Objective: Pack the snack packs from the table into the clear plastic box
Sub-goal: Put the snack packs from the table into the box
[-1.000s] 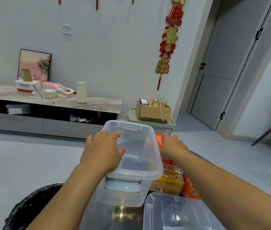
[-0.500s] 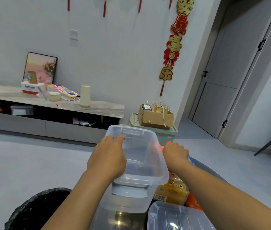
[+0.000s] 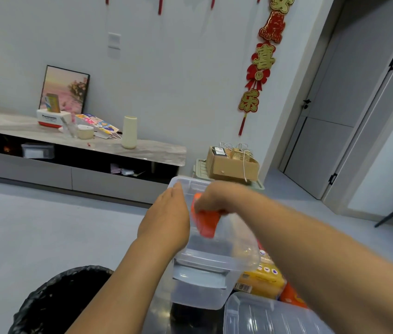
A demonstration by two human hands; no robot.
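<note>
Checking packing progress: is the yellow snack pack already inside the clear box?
No, the yellow snack pack lies on the table outside the clear plastic box, beside its right wall.

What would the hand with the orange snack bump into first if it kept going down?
Probably the bottom of the clear box. The right hand holds the orange pack over the opening, and nothing else seems to be inside, though depth is unclear.
</note>
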